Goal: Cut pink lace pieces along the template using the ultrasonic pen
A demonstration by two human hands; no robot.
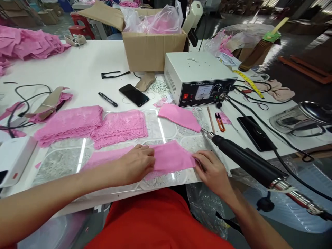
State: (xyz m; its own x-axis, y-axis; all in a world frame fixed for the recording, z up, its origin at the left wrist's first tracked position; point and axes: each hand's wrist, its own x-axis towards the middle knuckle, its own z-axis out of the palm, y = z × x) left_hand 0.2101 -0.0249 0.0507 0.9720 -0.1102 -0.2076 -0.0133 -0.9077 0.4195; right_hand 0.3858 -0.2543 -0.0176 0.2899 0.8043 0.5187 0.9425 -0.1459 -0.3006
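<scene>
A pink fabric piece (171,155) lies flat on the marble-patterned sheet near the table's front edge. My left hand (138,160) rests on its middle with the fingers curled down onto the cloth; what is under the fingers is hidden. At the right end of the piece, my right hand (210,167) pinches its corner between thumb and fingers. Just beyond lies a pink padded piece (179,117), touched at its right end by the metal tip of a black-handled corded tool (241,159). Two stacks of pink lace fabric (72,122) sit behind my left hand.
A control box (199,79) with a dial stands behind, beside a cardboard box (145,50). A phone (134,95), a marker (107,99), orange thread snips (220,122), another phone (255,133) and a glass jug (293,119) lie or stand around. Cables cross the right side.
</scene>
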